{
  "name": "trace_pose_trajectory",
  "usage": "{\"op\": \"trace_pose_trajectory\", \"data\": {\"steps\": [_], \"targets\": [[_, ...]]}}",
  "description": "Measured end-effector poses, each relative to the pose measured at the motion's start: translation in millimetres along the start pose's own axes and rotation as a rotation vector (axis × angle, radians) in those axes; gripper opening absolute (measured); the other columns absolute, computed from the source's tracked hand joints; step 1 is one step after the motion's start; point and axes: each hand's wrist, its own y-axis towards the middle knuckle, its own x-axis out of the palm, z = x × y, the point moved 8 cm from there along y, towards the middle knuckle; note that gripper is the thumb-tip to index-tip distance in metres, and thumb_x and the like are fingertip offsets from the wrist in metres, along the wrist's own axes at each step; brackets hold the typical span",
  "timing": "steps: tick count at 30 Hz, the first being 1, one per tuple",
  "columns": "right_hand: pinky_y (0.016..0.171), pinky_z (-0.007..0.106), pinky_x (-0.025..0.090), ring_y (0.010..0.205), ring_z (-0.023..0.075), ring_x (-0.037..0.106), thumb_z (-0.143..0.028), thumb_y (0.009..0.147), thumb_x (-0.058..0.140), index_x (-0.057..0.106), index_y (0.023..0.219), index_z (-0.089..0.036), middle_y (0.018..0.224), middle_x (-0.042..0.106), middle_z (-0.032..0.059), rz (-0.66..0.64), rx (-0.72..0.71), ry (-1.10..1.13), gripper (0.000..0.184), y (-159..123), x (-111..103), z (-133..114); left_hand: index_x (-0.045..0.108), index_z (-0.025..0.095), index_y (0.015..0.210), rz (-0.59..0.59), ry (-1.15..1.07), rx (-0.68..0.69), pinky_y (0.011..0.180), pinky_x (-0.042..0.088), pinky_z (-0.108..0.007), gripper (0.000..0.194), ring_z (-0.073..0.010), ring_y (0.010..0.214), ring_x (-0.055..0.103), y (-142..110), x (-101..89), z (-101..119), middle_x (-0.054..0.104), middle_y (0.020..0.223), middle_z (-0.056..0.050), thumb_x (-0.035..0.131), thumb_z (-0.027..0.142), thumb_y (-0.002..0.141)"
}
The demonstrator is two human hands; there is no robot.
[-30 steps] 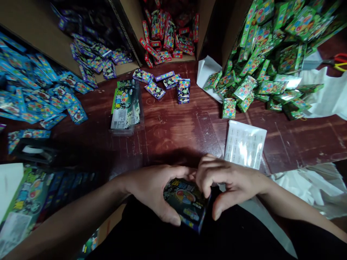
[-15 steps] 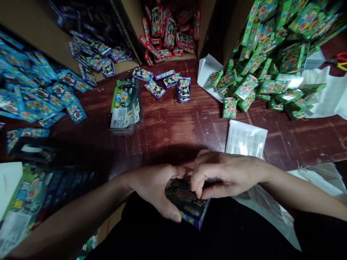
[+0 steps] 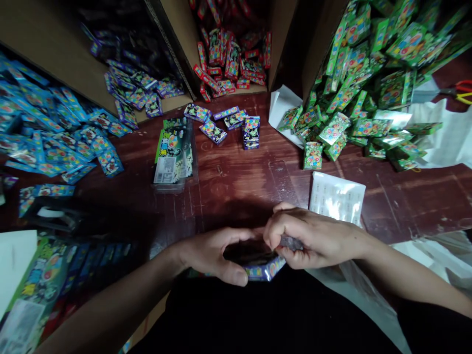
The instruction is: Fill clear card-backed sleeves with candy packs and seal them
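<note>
Low in front of my body, my left hand (image 3: 217, 255) grips a small printed box (image 3: 260, 273), thumb along the near side and fingers around the far side. The box is tilted; its purple-blue edge faces me and its top lies in shadow. My right hand (image 3: 308, 236) is closed in a pinch at the box's right corner. Greyish clear plastic film (image 3: 291, 242) shows between its curled fingers. A sheet of small printed labels (image 3: 337, 196) lies on the table just beyond my right hand.
Small purple boxes (image 3: 214, 132) and flat printed green-black packs (image 3: 173, 155) lie on the table (image 3: 236, 182). Heaps of blue boxes (image 3: 62, 132), red boxes (image 3: 232, 59) and green boxes (image 3: 354, 103) stand around cardboard cartons. A black tape dispenser (image 3: 55, 214) sits left; scissors (image 3: 462, 91) lie far right.
The box has tipped so that its edge now faces me and its printed top has darkened. My right hand has gone from loosely spread fingers to a tight pinch at the corner.
</note>
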Motion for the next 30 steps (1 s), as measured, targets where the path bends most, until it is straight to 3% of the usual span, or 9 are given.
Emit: {"op": "trace_pose_trajectory", "data": {"steps": [4, 8, 10, 13, 16, 23, 27, 30], "targets": [[0.091, 0.034, 0.045, 0.082, 0.0125, 0.06, -0.012, 0.089, 0.06, 0.052, 0.112, -0.02, 0.094, 0.066, 0.0018, 0.121, 0.087, 0.014, 0.026, -5.9, -14.6, 17.2, 0.05, 0.021, 0.144, 0.091, -0.065, 0.005, 0.114, 0.035, -0.05, 0.075, -0.0323, 0.136, 0.049, -5.1, -7.7, -2.8, 0.054, 0.146, -0.014, 0.073, 0.053, 0.08], [0.091, 0.034, 0.049, 0.099, 0.0151, 0.058, -0.017, 0.092, 0.061, 0.036, 0.146, -0.019, 0.125, 0.062, 0.0118, 0.156, 0.125, 0.191, 0.06, -8.8, -19.0, 29.3, 0.056, 0.021, 0.139, 0.133, 0.076, -0.039, 0.111, 0.038, -0.05, 0.073, -0.0335, 0.131, 0.052, -8.3, -10.6, -1.2, 0.058, 0.143, -0.013, 0.073, 0.058, 0.078], [0.097, 0.037, 0.048, 0.108, 0.0171, 0.058, -0.013, 0.09, 0.06, 0.03, 0.151, -0.019, 0.131, 0.06, 0.0139, 0.118, 0.095, 0.294, 0.068, -7.3, -14.5, 28.9, 0.058, 0.022, 0.137, 0.139, 0.109, -0.046, 0.111, 0.038, -0.05, 0.072, -0.0331, 0.129, 0.053, -9.0, -11.4, -2.7, 0.06, 0.14, -0.011, 0.072, 0.06, 0.078], [0.098, 0.039, 0.047, 0.11, 0.0183, 0.06, -0.007, 0.087, 0.058, 0.032, 0.151, -0.017, 0.124, 0.065, 0.0134, 0.032, 0.078, 0.434, 0.07, -4.2, -2.5, 27.0, 0.058, 0.023, 0.138, 0.161, 0.104, -0.054, 0.111, 0.038, -0.05, 0.076, -0.0332, 0.129, 0.053, -11.7, -14.4, -10.2, 0.059, 0.141, -0.01, 0.072, 0.064, 0.076], [0.089, 0.034, 0.051, 0.1, 0.0158, 0.064, -0.008, 0.09, 0.055, 0.036, 0.149, -0.017, 0.113, 0.068, 0.0111, -0.001, 0.118, 0.563, 0.063, -3.1, 7.5, 29.5, 0.058, 0.025, 0.137, 0.211, 0.139, -0.099, 0.109, 0.04, -0.049, 0.076, -0.0329, 0.127, 0.054, -16.6, -19.6, -17.9, 0.06, 0.14, -0.01, 0.074, 0.064, 0.074], [0.086, 0.03, 0.051, 0.091, 0.0126, 0.064, -0.017, 0.092, 0.066, 0.043, 0.144, -0.016, 0.099, 0.068, 0.006, 0.088, 0.125, 0.655, 0.057, -6.0, 10.3, 34.8, 0.059, 0.026, 0.136, 0.146, 0.195, -0.004, 0.109, 0.04, -0.047, 0.07, -0.0315, 0.126, 0.055, -8.7, -9.8, -1.5, 0.062, 0.138, -0.009, 0.069, 0.066, 0.079], [0.085, 0.028, 0.052, 0.091, 0.0113, 0.065, -0.018, 0.093, 0.067, 0.041, 0.146, -0.018, 0.098, 0.069, 0.004, 0.112, 0.116, 0.657, 0.059, -7.9, 9.4, 32.8, 0.052, 0.022, 0.142, 0.075, 0.206, 0.111, 0.116, 0.032, -0.05, 0.093, -0.034, 0.134, 0.048, 1.4, -1.3, 7.7, 0.054, 0.145, -0.012, 0.085, 0.058, 0.064], [0.087, 0.031, 0.051, 0.094, 0.0119, 0.065, -0.017, 0.096, 0.062, 0.037, 0.15, -0.019, 0.1, 0.069, 0.0048, 0.17, 0.107, 0.641, 0.06, -8.7, 1.9, 31.0, 0.053, 0.023, 0.141, 0.109, 0.175, 0.126, 0.117, 0.03, -0.051, 0.093, -0.0332, 0.134, 0.048, 5.6, -4.8, 11.0, 0.053, 0.146, -0.011, 0.091, 0.047, 0.06]]}}
